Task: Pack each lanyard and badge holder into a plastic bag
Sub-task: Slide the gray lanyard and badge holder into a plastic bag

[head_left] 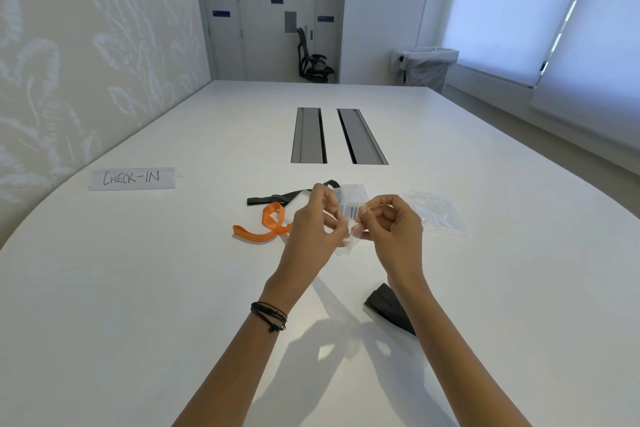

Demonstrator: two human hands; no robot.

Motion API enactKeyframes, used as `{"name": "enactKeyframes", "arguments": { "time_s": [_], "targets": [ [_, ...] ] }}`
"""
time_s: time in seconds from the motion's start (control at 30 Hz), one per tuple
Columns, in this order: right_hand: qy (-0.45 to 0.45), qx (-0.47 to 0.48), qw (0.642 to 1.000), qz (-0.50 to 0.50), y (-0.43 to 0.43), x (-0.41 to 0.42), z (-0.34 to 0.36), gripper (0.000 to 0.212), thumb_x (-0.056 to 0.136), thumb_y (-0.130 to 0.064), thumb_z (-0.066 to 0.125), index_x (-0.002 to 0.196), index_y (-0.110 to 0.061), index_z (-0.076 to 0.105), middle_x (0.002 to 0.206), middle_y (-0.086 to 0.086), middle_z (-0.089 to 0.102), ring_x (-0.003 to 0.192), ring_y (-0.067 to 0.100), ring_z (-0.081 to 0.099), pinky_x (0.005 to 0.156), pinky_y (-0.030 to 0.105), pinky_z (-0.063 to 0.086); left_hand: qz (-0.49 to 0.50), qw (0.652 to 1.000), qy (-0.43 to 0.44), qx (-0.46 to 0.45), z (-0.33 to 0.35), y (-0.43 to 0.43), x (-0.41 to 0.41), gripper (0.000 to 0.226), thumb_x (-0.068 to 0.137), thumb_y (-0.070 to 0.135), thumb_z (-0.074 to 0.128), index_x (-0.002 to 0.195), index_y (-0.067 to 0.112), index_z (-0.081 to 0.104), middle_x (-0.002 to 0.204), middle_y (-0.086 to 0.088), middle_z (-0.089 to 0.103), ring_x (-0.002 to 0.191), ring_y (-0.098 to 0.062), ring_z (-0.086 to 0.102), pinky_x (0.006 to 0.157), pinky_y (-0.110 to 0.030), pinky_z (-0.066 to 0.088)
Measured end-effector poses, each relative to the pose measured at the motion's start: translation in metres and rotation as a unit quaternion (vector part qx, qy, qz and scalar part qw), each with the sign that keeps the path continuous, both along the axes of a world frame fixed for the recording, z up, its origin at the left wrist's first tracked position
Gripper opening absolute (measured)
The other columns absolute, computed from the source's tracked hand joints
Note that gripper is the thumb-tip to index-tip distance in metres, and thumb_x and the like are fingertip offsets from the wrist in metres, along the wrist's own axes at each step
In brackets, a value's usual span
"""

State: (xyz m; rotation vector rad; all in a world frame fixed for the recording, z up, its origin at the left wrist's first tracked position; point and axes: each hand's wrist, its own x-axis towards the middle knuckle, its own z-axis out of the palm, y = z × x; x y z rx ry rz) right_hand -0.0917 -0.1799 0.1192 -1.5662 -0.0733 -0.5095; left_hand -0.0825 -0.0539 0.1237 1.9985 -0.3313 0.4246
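Observation:
Both hands hold one clear plastic bag above the white table. My left hand pinches its left edge and my right hand pinches its right edge. An orange lanyard lies looped on the table just left of my left hand. A black lanyard lies behind it, partly hidden by my fingers, with a clear badge holder beside it. More clear plastic bags lie to the right of my right hand.
A folded black item rests on the table under my right forearm. A paper sign reading CHECK-IN lies at the left. Two grey cable slots sit in the table's middle. An office chair and a lined bin stand beyond.

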Motion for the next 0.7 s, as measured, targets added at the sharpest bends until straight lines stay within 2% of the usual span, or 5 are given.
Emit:
{"name": "enactKeyframes", "arguments": {
  "time_s": [0.1, 0.27, 0.43, 0.57, 0.7],
  "targets": [
    [-0.017, -0.046, 0.998, -0.034, -0.004, 0.000, 0.001, 0.012, 0.084, 0.001, 0.059, 0.081, -0.008, 0.050, 0.065, 0.010, 0.062, 0.052, 0.023, 0.063, 0.058, 0.037, 0.058, 0.018, 0.998, -0.040, 0.038, 0.000, 0.001, -0.001, 0.019, 0.085, 0.002, 0.061, 0.083, 0.016, 0.049, 0.076, 0.010, 0.054, 0.065, -0.005, 0.060, 0.053, -0.011, 0.052],
    [-0.047, -0.191, 0.979, -0.061, -0.008, 0.001, 0.001, 0.024, 0.082, 0.006, 0.051, 0.076, -0.014, 0.063, 0.064, -0.001, 0.057, 0.054, 0.021, 0.058, 0.053, 0.028, 0.053, 0.047, 0.990, -0.096, 0.094, -0.002, 0.010, 0.002, 0.023, 0.084, -0.007, 0.055, 0.084, 0.012, 0.069, 0.087, 0.002, 0.061, 0.067, -0.008, 0.053, 0.063, -0.025, 0.056],
    [-0.030, -0.361, 0.930, -0.058, -0.007, 0.004, -0.004, 0.029, 0.085, 0.002, 0.051, 0.097, -0.014, 0.072, 0.070, -0.006, 0.049, 0.065, 0.026, 0.060, 0.062, 0.040, 0.051, 0.105, 0.974, -0.113, 0.166, 0.000, 0.012, 0.000, 0.025, 0.090, 0.003, 0.052, 0.107, 0.012, 0.067, 0.104, -0.001, 0.066, 0.073, -0.004, 0.049, 0.062, 0.001, 0.037],
    [0.002, -0.372, 0.928, -0.035, 0.000, 0.001, -0.003, 0.028, 0.087, -0.003, 0.050, 0.107, -0.009, 0.069, 0.075, 0.004, 0.065, 0.065, 0.026, 0.064, 0.069, 0.040, 0.054, 0.128, 0.969, -0.080, 0.198, 0.002, 0.006, -0.007, 0.036, 0.091, 0.016, 0.051, 0.127, 0.019, 0.053, 0.122, 0.004, 0.060, 0.082, -0.012, 0.058, 0.053, -0.005, 0.028],
    [0.027, -0.311, 0.950, -0.014, 0.000, -0.003, -0.001, 0.024, 0.087, -0.005, 0.052, 0.103, -0.008, 0.069, 0.064, 0.000, 0.064, 0.052, 0.019, 0.064, 0.064, 0.037, 0.058, 0.080, 0.980, -0.024, 0.183, -0.001, -0.001, -0.009, 0.054, 0.090, 0.012, 0.053, 0.140, 0.022, 0.035, 0.139, 0.004, 0.050, 0.095, -0.021, 0.063, 0.056, -0.009, 0.037]
  ]
}}
